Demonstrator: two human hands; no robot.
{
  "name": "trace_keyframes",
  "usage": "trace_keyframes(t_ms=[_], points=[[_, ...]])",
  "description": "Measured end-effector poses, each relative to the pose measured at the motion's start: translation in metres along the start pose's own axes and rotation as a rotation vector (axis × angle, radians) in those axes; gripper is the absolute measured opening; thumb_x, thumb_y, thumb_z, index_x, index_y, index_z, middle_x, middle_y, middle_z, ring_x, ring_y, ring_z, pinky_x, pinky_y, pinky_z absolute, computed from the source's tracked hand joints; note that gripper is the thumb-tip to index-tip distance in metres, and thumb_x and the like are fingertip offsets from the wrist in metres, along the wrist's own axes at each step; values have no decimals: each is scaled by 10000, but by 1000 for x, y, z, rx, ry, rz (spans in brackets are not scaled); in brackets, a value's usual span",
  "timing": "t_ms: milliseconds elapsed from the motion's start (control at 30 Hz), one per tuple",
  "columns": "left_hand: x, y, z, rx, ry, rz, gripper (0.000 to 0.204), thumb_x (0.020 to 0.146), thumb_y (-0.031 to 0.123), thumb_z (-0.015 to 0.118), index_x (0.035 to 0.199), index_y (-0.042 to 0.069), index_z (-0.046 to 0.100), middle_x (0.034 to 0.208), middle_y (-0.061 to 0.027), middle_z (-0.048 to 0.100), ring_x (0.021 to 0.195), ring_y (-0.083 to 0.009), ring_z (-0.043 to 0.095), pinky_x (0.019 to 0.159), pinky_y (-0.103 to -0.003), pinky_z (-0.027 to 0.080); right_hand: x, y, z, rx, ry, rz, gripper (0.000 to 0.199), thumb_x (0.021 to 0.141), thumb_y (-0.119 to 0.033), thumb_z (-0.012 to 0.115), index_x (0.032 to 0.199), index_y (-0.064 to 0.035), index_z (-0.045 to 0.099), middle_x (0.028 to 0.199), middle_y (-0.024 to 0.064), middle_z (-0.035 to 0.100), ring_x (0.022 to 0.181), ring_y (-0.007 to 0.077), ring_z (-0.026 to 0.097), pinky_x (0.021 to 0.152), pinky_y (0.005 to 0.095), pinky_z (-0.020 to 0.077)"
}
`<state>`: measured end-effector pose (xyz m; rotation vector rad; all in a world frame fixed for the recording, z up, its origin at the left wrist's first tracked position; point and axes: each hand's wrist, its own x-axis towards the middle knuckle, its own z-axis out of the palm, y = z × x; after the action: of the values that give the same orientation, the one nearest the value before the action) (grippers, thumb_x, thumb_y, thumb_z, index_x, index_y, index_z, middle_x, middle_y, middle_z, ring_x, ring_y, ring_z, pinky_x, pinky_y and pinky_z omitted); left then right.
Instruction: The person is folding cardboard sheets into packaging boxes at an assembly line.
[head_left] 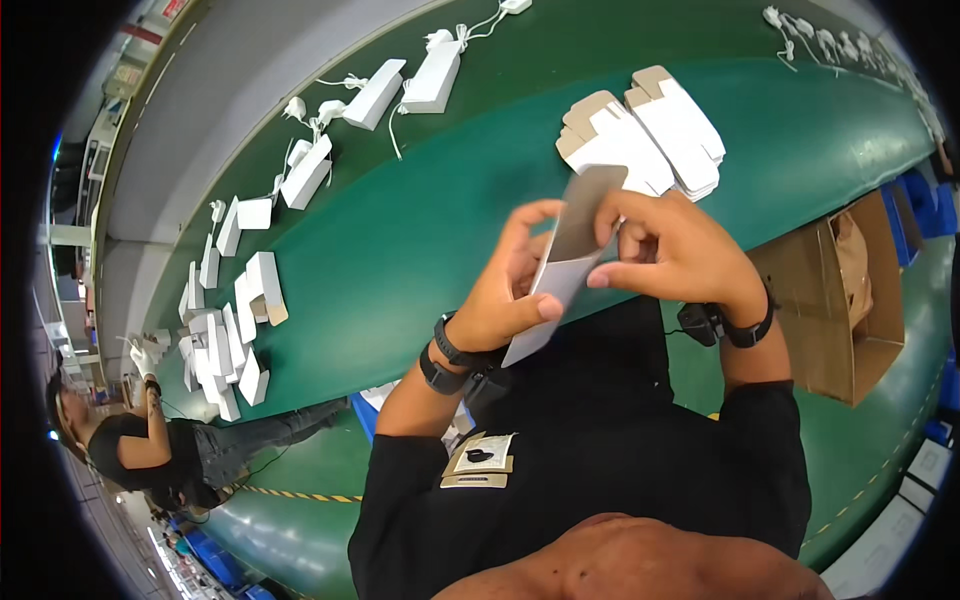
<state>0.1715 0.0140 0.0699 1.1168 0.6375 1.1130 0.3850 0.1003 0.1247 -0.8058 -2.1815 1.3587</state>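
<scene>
Left hand (503,300) and right hand (672,248) both clamped on flat white carton (560,275) (partly unfolded); carton stack (650,135) at 12 o'clock on green bench (400,230).

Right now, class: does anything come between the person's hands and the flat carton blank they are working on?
Nothing visible does. Both the left hand and the right hand already grip the flat carton blank directly, held up above the green belt. The stack of flat cartons lies farther off on the belt, apart from the hands.
</scene>
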Motion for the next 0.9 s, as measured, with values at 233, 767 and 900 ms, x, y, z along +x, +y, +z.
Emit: trace_keyframes(t_ms=[233,767,900], points=[[6,20,0,110,272,202,773,924,201,664,1479,144,129,1270,-182,527,1141,-228,569,935,-372,495,4,-5,26,484,272,-6,379,849,-107,739,1197,-6,628,1233,137,615,1068,190,621,884,290,491],[22,-2,-15,161,196,67,870,940,137,629,1525,138,-14,1282,-261,531,1111,-271,596,940,-391,479,31,36,27,298,381,-245,104,815,-87,762,889,-31,717,890,74,694,861,184,649,760,296,507],[22,-1,-9,295,164,69,835,939,103,620,1518,128,19,1247,-264,554,1092,-276,608,932,-391,480,27,40,24,361,370,-222,132,799,-92,779,904,-30,725,907,74,702,804,175,648,724,290,514]])
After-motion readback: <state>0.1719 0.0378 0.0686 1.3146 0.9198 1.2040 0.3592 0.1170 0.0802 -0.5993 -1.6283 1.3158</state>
